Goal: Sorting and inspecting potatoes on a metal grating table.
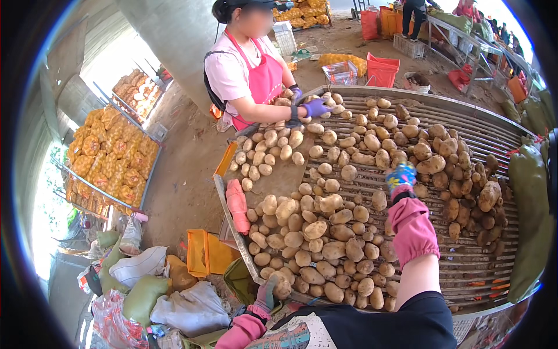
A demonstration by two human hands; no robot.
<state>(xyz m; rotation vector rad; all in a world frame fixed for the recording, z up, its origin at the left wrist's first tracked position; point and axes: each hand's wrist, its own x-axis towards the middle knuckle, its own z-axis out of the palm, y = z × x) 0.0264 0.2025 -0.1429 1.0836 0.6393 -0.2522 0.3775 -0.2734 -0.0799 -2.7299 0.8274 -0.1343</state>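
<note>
My left hand, in a grey-pink glove, is at the near left corner of a slatted metal sorting table, closed on a potato at the table's edge. Farther right, my right hand, in a blue patterned glove with a pink sleeve cover, reaches over the slats beside several potatoes; motion blur hides whether its fingers hold one. Many potatoes lie heaped before me on the near left part. Darker, soil-covered potatoes are piled to the right, and paler ones lie at the far left.
A co-worker in a pink apron handles potatoes with purple gloves across the table. A rolled pink cloth lies on the left rim. An orange crate and sacks stand below left. Green fabric borders the right end.
</note>
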